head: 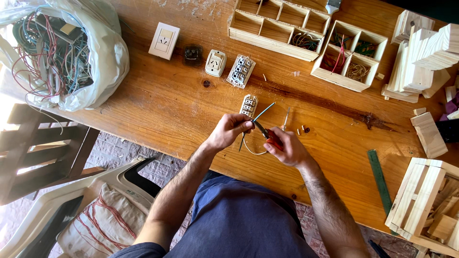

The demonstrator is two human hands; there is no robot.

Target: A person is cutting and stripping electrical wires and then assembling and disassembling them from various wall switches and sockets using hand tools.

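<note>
My left hand [228, 131] pinches a thin light-blue wire [264, 111] that sticks up to the right over the wooden table [158, 102]. My right hand [287, 147] grips pliers with red handles [270, 137], their dark jaws closed on the wire near my left fingertips. A loop of pale wire hangs below both hands. Just beyond my left hand lies a small white switch module [248, 105]. A thin screwdriver [286, 118] lies on the table beside the wire.
A plastic bag of tangled wires [57, 52] sits at the far left. Wall sockets and switch parts [164, 40] lie mid-table. Compartmented wooden boxes [277, 26] hold wire coils. Wood blocks [420, 57], a green ruler [380, 179] and a slatted crate [420, 200] occupy the right.
</note>
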